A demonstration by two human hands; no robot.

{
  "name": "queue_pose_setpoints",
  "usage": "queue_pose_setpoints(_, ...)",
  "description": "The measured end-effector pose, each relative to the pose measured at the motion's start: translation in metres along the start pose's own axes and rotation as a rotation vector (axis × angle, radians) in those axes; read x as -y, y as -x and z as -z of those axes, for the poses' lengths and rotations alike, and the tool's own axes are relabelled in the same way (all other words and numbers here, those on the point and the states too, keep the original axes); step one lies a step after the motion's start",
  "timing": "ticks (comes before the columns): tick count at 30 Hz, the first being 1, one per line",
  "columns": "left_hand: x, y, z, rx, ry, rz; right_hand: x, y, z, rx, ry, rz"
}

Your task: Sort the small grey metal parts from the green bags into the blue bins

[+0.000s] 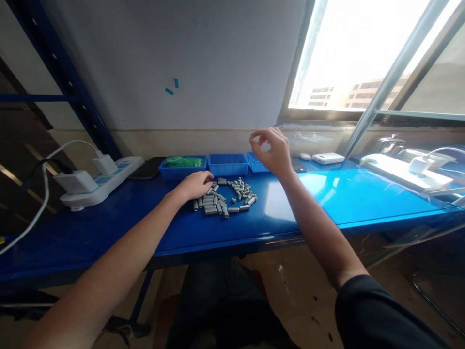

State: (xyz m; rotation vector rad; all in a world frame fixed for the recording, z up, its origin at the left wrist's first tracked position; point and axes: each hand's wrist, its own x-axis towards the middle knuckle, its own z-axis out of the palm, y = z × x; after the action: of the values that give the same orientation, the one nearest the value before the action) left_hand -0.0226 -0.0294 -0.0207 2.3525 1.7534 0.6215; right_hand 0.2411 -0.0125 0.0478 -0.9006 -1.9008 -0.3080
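On the blue table lies a loose pile of grey metal hexagonal standoffs point(210, 203). Smaller metal screws point(240, 186) are scattered at its right side. My left hand point(196, 185) rests at the pile's left edge, fingers slightly bent and apart, with nothing visible in them. My right hand point(271, 149) is raised above the right blue bin point(255, 165), thumb and forefinger pinched on a small metal piece point(252, 137) too small to make out fully. Left of that bin stand the middle blue bin point(228, 168) and another blue bin point(181, 170) holding green packets point(184, 161).
A white power strip point(103, 182) with plugged-in adapters and a dark phone point(147, 167) lie at the left. White devices point(328, 158) sit at the back right, and a second power strip point(407, 172) is farther right. The table's front edge point(236, 242) runs before my lap.
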Motion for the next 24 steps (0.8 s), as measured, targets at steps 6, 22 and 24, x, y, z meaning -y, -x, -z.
queue_pose_setpoints(6,-0.002,0.001,0.010,0.049,-0.019,0.026,-0.059,0.016,-0.024,0.250,0.285,-0.325)
queue_pose_setpoints(22,0.024,0.001,0.024,-0.003,0.136,0.179,0.035,0.041,-0.062,0.479,-0.142,0.086)
queue_pose_setpoints(24,0.015,0.002,0.023,-0.054,0.374,0.100,0.038,0.040,-0.060,0.423,-0.162,0.097)
